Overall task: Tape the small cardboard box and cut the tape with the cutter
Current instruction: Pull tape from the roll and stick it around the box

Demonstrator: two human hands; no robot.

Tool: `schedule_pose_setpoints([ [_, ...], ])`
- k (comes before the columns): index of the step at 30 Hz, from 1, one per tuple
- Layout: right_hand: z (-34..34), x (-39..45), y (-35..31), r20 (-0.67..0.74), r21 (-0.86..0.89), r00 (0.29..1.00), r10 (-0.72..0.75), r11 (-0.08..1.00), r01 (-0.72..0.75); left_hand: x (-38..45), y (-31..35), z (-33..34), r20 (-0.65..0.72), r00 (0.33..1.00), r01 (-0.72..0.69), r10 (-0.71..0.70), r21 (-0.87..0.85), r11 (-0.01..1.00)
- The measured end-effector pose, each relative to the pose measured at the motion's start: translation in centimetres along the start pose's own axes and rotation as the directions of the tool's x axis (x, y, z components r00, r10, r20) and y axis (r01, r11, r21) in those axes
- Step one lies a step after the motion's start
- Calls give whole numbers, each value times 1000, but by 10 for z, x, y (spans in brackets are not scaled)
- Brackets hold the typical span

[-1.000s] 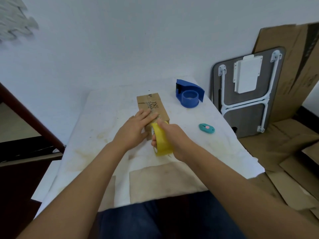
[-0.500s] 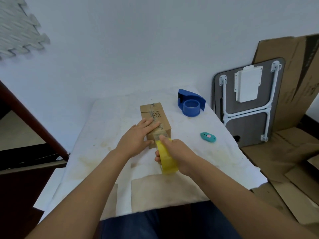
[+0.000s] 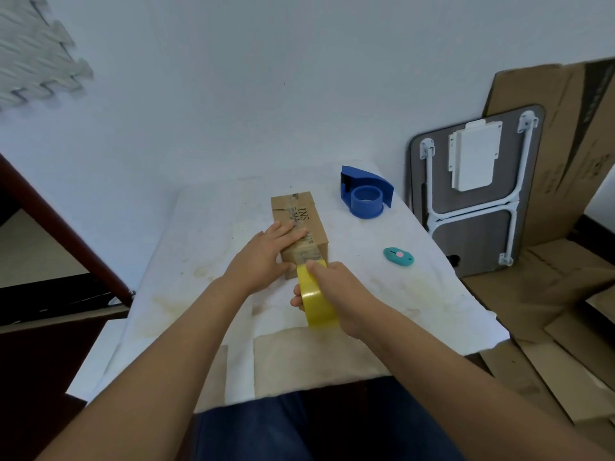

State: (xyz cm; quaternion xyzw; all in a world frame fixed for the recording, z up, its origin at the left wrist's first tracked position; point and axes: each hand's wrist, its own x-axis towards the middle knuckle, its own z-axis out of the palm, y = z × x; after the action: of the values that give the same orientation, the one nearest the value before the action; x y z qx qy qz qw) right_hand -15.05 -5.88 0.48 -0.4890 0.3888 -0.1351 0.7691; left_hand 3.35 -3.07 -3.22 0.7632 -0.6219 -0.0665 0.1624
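Cardboard box (image 3: pixel 307 216) sits near the middle of the white table (image 3: pixel 206 247), lengthwise away from the person, with dark printed letters on its top and a strip of clear tape running along the top toward the near end. The left hand (image 3: pixel 266 257) lies flat on the box's near left part, fingers stretched over the top and pressing down, the thumb against the near left corner; it grips nothing. Just in front of the box's near end, the right hand (image 3: pixel 336 294) is closed around a yellow roll of tape (image 3: pixel 316 301), held on edge, its upper rim touching or almost touching the box's near face. A short length of tape seems to run from the roll up onto the box, though the blur there makes the join hard to see.

To the right of the box, well apart from both hands, a small teal cutter (image 3: pixel 398 256) with a pink button lies flat on the table. Beyond it, near the table's far right corner, stands a blue tape dispenser (image 3: pixel 366 196). A folded grey table with white legs (image 3: pixel 476 194) leans against the wall to the right, with flattened cardboard sheets (image 3: pixel 565 294) behind and below it.
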Motion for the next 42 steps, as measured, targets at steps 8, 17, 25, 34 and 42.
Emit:
schedule_pose_setpoints([
  [8, -5, -3, 3, 16, 52, 998, 56, 997, -57, 3, 3, -12, 138, 989, 48, -49, 10, 999],
  [17, -2, -4, 1, 50, 44, 994, 95, 994, -97, 6, 14, -8, -56, 984, 155, -167, -172, 973],
  [25, 1, -2, 2, 93, 97, 993, 76, 992, -85, 6, 12, 0, -230, 970, 52, -75, -107, 993],
  [34, -8, 4, 4, 135, 91, 989, 64, 993, -77, 6, 13, 0, -194, 968, -72, 161, 397, 915],
  [42, -11, 6, 5, 133, 28, 991, 16, 999, -20, 10, 10, 2, -115, 967, -125, 227, 562, 818],
])
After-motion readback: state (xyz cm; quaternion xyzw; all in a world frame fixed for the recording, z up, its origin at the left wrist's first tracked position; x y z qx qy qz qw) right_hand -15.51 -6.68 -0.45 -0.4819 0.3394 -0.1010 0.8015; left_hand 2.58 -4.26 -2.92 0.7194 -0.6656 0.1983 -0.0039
